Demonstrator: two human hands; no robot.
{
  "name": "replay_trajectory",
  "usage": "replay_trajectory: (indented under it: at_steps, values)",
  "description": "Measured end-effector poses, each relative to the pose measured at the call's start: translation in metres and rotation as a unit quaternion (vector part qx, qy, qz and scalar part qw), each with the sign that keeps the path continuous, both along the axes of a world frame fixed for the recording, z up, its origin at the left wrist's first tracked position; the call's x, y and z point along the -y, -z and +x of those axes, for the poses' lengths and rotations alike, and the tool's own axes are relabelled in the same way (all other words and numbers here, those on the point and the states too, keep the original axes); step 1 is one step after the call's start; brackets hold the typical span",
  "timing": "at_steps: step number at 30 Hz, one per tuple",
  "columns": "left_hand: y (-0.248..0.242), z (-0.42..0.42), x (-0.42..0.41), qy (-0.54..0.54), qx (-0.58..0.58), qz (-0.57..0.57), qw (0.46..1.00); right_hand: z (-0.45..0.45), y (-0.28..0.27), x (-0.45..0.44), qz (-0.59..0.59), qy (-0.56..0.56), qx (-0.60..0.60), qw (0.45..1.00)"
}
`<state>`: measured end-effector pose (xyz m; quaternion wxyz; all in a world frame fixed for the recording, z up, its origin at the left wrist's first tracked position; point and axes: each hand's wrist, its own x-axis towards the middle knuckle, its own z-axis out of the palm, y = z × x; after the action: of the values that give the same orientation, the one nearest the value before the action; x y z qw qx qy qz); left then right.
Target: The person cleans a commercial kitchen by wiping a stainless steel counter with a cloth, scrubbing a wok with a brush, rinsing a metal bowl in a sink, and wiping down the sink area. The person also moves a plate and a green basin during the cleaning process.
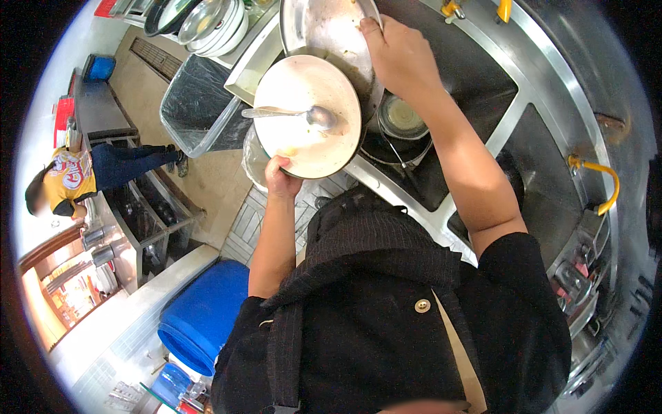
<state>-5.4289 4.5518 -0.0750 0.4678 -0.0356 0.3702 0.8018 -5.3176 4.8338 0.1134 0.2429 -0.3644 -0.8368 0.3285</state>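
Observation:
My left hand [282,177] grips the near rim of a round white plate [289,139], thumb on top. A metal spoon [321,118] lies across the plate, its handle reaching past the left rim, and small food scraps stick to the surface. Further up, my right hand [401,57] holds the right rim of a large metal bowl [331,26], which is tilted and has food residue inside. The plate overlaps the bowl's lower part in the view. Below my right forearm, a round container [403,118] with pale liquid sits in the sink basin [476,62].
A bin lined with clear plastic [194,103] stands left of the plate. Stacked bowls [220,31] rest on the counter beyond it. Yellow taps [610,181] line the sink's far side. A blue barrel [207,310] stands behind me at left. Another person [77,173] stands across the room.

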Motion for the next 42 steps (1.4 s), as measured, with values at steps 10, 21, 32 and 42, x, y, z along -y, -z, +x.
replay_trajectory:
  at_steps: [10, 21, 32, 42]
  values:
    - [-0.006, -0.007, -0.027, 0.044, -0.027, 0.028, 0.998, 0.018, -0.063, 0.006, 0.115, 0.044, -0.003, 0.992]
    - [0.006, -0.002, -0.049, 0.011, -0.009, 0.005, 1.0, 0.025, 0.016, -0.024, -0.131, -0.095, -0.073, 0.984]
    - [-0.003, -0.003, -0.055, -0.032, -0.006, 0.049, 0.998, 0.034, 0.038, 0.013, -0.385, -0.012, -0.27, 0.882]
    - [-0.015, -0.011, -0.052, -0.062, -0.037, -0.006, 0.997, 0.045, 0.068, -0.003, -0.389, 0.059, -0.129, 0.91]
